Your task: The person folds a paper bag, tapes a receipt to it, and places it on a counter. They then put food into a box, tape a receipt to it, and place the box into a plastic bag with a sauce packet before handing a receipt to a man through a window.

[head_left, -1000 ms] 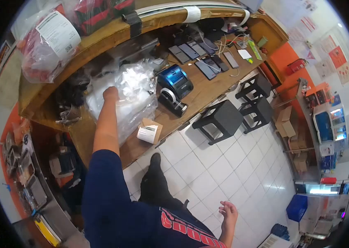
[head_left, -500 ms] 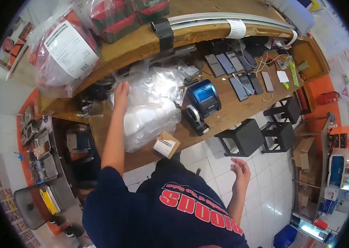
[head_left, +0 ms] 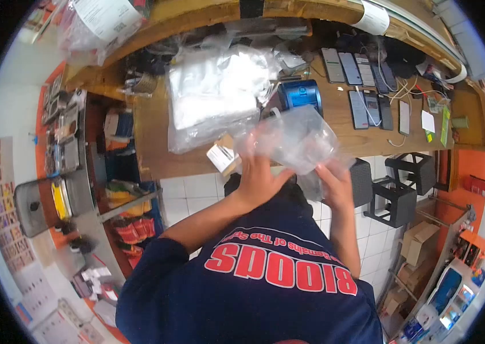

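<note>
A clear plastic bag (head_left: pixel 302 137) is stretched between my two hands in front of the table's edge. My left hand (head_left: pixel 258 175) has its fingers at the bag's left end, partly covered by the film, its thumb pointing right. At the lower right, my right hand (head_left: pixel 337 184) grips the bag's edge between thumb and fingers. Just left of my left hand, a small cardboard box (head_left: pixel 222 159) with a white label sits at the table's front edge. Behind it lies a pile of clear plastic bags (head_left: pixel 213 92).
A blue label printer (head_left: pixel 301 94) stands behind the held bag. Several phones (head_left: pixel 359 109) and white cables lie on the right of the wooden table (head_left: pixel 153 135). Black stools (head_left: pixel 394 200) stand at the right. A wrapped parcel (head_left: pixel 102 23) rests on the upper shelf.
My left hand has come off the bag pile and moved right, now with a clear bag. My right hand has risen to the same bag. The view has shifted.
</note>
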Demonstrator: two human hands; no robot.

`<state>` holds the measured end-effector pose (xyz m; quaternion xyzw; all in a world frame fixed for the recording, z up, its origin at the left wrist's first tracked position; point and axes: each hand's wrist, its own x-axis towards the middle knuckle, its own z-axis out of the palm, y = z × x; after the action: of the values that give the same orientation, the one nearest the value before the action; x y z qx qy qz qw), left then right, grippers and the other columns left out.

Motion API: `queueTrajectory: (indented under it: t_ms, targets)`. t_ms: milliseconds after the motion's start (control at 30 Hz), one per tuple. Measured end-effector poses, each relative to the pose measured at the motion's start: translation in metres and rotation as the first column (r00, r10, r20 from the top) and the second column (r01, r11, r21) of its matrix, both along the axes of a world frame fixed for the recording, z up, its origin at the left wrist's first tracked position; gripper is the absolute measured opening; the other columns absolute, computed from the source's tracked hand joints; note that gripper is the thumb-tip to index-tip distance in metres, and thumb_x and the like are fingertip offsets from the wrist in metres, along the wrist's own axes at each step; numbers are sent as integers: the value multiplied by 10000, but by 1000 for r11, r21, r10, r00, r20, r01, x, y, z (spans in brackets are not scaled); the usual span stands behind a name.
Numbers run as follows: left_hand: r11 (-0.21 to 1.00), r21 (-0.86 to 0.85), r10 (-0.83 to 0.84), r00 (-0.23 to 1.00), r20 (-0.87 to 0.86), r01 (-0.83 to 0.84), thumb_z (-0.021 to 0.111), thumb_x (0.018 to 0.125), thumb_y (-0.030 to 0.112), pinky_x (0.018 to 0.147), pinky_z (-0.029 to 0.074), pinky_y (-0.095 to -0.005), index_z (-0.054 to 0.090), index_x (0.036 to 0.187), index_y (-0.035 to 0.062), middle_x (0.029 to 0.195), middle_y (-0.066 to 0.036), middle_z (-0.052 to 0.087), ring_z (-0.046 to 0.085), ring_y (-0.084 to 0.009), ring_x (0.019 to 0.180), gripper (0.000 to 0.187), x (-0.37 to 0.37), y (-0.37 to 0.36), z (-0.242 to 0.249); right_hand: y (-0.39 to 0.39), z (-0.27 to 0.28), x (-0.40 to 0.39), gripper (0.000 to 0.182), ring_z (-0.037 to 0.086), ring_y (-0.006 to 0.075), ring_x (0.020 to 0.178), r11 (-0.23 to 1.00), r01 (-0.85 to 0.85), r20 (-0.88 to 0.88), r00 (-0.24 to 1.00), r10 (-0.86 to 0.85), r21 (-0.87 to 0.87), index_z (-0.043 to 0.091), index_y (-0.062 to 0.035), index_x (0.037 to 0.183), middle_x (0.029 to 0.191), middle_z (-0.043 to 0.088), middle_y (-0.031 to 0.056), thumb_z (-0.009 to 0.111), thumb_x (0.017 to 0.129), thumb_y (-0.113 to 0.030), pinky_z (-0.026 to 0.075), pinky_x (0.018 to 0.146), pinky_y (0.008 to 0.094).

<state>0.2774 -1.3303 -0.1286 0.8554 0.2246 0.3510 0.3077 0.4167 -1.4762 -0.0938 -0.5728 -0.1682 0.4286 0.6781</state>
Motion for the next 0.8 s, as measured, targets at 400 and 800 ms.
queueTrajectory:
  t_ms: [400,800]
  targets:
    - [77,-900,-580,753,309,429,775,805,18,910,515,-326,624,1267,40,1114,-90,682,629,-157,1032,487,90,-108,-63,-208,38,94,321,735,390,797,1000,4,-18,1000,-4,3,611,93,980,1290,565,396,674,895,-211,624,573,385]
    - [-191,-938,-249,910,332,289,694,970,219,853,525,-284,631,1161,35,1064,-55,694,656,-136,986,272,76,-127,-76,-222,24,132,272,668,190,550,965,2,-41,999,-14,-263,627,-4,917,1049,695,206,710,901,-262,489,426,265]
